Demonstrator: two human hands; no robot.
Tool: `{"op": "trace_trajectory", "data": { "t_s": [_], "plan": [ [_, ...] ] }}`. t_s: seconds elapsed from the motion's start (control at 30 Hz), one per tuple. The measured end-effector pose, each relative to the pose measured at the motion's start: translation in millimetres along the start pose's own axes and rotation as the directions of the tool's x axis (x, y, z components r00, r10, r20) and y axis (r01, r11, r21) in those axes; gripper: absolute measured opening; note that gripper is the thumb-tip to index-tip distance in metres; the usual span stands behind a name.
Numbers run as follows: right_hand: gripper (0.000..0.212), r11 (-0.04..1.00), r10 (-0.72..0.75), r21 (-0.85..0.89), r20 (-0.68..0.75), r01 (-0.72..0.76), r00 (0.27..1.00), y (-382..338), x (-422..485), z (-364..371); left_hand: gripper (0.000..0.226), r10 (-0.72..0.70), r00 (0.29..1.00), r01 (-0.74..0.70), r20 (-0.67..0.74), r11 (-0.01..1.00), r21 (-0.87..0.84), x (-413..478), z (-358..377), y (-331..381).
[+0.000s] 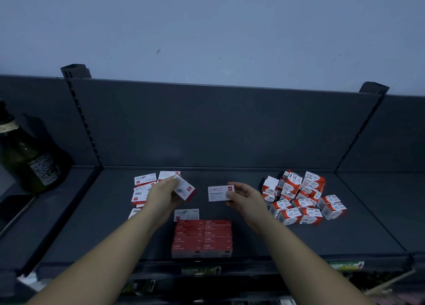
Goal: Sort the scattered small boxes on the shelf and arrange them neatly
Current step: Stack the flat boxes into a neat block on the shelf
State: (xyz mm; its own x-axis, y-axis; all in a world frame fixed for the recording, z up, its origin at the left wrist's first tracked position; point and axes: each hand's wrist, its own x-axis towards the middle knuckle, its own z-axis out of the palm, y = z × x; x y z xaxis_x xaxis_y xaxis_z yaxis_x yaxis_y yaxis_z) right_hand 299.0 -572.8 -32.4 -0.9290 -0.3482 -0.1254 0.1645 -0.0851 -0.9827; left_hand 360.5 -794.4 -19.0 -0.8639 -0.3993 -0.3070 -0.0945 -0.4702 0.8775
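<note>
My left hand (162, 193) grips a white and red staple box (185, 188), tilted, above the shelf (241, 242). My right hand (242, 195) pinches the right end of another white staple box (218, 193), held flat. Near the front edge stands a neat block of red staple boxes (202, 238) in two columns. One white box (186, 214) lies just behind that block. Several loose white staple boxes (143, 187) lie scattered at the left, partly hidden by my left hand.
A jumbled heap of orange and white paper clip boxes (301, 197) fills the right of the shelf. A dark green bottle (30, 159) stands on the neighbouring shelf at the left. The dark back panel (218, 125) rises behind.
</note>
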Motion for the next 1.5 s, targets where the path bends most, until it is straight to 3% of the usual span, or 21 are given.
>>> {"op": "trace_trajectory", "data": {
  "t_s": [0.1,0.2,0.27,0.37,0.5,0.7,0.77,0.87,0.97,1.03,1.13,1.23,1.33,1.5],
  "plan": [
    [0.020,1.000,0.013,-0.007,-0.001,-0.013,1.000,1,-1,0,0.012,0.022,1.000,-0.023,-0.009,0.991,-0.128,1,-1,3],
    [0.018,1.000,0.014,0.015,0.005,-0.014,1.000,1,-1,0,0.024,0.056,0.998,-0.060,-0.023,0.983,-0.173,2,-5,5],
    [0.018,1.000,0.015,0.027,0.001,-0.015,1.000,1,-2,0,0.031,0.067,0.998,-0.064,0.012,0.985,-0.163,2,-7,7],
    [0.019,0.998,0.019,0.066,-0.013,-0.018,1.000,1,-2,2,0.018,0.054,0.994,-0.046,0.090,0.995,-0.090,-2,-5,6],
    [0.019,0.997,0.016,0.072,-0.011,-0.016,1.000,0,-3,4,0.016,0.019,0.989,-0.011,0.144,0.999,-0.053,-8,2,3],
    [0.018,0.997,0.021,0.075,-0.001,-0.021,1.000,3,1,11,0.037,-0.137,0.984,0.156,0.115,0.972,-0.177,-2,2,4],
    [0.017,0.996,0.020,0.084,-0.003,-0.020,1.000,3,1,13,0.030,-0.144,0.984,0.163,0.109,0.968,-0.190,2,0,3],
    [0.017,0.994,0.021,0.103,0.003,-0.022,1.000,2,-1,15,0.025,-0.109,0.983,0.125,0.147,0.986,-0.107,4,0,2],
    [0.018,0.995,0.035,0.098,0.016,-0.037,0.999,1,-3,17,0.043,-0.006,0.994,-0.017,0.107,0.977,0.213,0,-1,2],
    [0.019,0.995,0.045,0.093,0.025,-0.047,0.999,1,-4,19,0.041,0.031,0.989,-0.083,0.147,0.930,0.358,0,-2,-2],
    [0.021,0.977,0.084,0.193,0.043,-0.091,0.995,-1,-5,23,0.029,0.009,0.974,-0.083,0.226,0.944,0.319,-3,0,-7],
    [0.026,0.929,0.126,0.335,0.115,-0.158,0.985,-6,-6,28,0.022,0.124,0.957,-0.238,0.262,0.849,0.471,-8,5,-9],
    [0.025,0.929,0.128,0.326,0.157,-0.174,0.979,-12,-6,34,0.028,0.222,0.920,-0.372,0.324,0.755,0.539,-14,11,-9],
    [0.020,0.932,0.099,0.329,0.174,-0.153,0.980,-15,-6,40,0.031,0.244,0.899,-0.412,0.365,0.754,0.512,-17,14,-8]
  ]
}}
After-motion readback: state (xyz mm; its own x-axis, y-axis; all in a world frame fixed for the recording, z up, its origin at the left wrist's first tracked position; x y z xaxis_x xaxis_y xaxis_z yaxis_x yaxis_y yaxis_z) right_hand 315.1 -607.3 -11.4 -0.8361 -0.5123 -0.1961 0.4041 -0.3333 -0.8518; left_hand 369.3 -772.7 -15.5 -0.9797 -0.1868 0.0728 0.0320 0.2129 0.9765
